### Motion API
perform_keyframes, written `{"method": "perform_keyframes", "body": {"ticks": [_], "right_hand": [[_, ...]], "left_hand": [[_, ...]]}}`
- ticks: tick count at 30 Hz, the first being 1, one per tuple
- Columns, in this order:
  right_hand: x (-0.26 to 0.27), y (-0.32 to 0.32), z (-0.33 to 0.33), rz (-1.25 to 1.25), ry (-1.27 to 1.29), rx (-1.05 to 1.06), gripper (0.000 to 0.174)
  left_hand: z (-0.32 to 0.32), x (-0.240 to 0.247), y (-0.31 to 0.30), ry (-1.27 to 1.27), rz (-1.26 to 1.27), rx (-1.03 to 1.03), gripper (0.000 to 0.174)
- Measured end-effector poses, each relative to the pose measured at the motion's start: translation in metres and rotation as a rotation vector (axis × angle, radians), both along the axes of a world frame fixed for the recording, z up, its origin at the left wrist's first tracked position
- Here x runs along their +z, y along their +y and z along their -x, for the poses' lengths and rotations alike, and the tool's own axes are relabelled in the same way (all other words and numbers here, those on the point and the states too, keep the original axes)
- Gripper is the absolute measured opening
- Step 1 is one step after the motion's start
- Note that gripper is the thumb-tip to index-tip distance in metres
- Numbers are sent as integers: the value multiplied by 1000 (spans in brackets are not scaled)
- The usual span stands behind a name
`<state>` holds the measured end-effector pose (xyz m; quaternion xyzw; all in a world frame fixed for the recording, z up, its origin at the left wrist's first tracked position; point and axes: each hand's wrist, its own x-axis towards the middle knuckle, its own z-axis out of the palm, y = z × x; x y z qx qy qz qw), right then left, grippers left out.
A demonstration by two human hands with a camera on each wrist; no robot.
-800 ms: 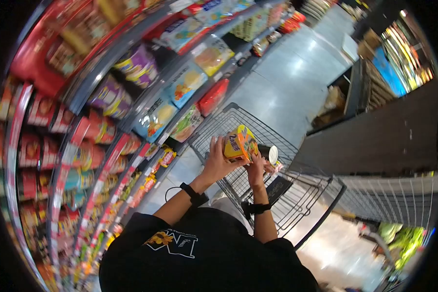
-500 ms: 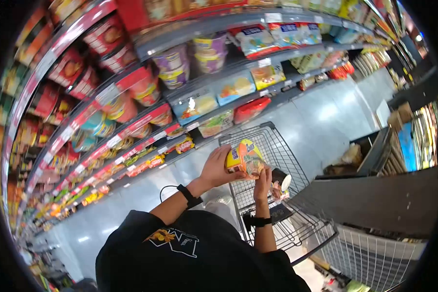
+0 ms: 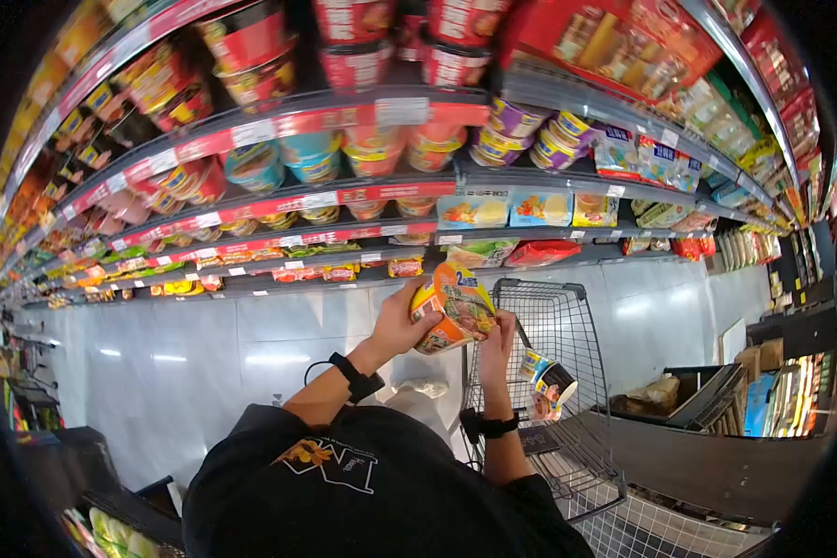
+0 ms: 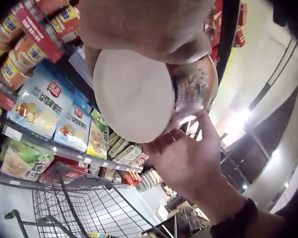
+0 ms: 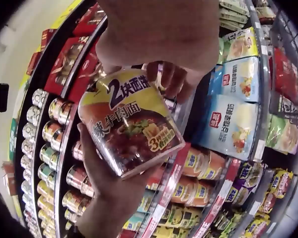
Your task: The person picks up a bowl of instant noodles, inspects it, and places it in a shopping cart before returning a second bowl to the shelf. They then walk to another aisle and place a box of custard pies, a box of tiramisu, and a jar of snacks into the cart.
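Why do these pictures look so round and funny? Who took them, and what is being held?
No machine here, just a person shopping with three small cameras on. The big round picture comes from the head camera, looking down at the arms. The other two come from wrist cameras, so the hands look very close. The left hand and right hand both hold one noodle cup. Behind it are shelves full of packets and cups, and beside the person stands a wire shopping cart with another cup inside.
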<state>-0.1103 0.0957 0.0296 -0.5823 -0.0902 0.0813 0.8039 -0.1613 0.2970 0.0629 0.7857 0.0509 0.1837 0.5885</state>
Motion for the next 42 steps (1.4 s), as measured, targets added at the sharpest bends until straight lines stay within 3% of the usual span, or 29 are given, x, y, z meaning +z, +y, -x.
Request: {"method": "perform_keyframes", "body": {"ticks": [1, 5, 6, 10, 16, 19, 23, 31, 42], "right_hand": [[7, 15, 12, 32, 18, 8, 12], [-18, 62, 59, -143, -105, 187, 70], [-3, 76, 74, -4, -80, 189, 94], [-18, 106, 123, 16, 6, 271, 104], [7, 138, 182, 69, 31, 419, 102], [16, 150, 196, 218, -2, 537, 96], [47, 160, 218, 295, -60, 545, 91], [55, 130, 265, 341, -106, 624, 93], [48, 94, 332, 331, -99, 696, 94]], "left_hand": [[14, -3, 15, 5, -4, 29, 71], [71, 1, 64, -22, 126, 68, 64], [85, -1, 74, 18, 139, 85, 63], [132, 6, 101, -73, 173, 84, 58], [199, 17, 137, -108, 251, 87, 57], [222, 11, 142, -123, 238, 140, 57], [248, 9, 139, -155, 329, 172, 55], [302, 4, 108, -247, 483, 150, 53], [385, 10, 75, -144, 464, 163, 44]]}}
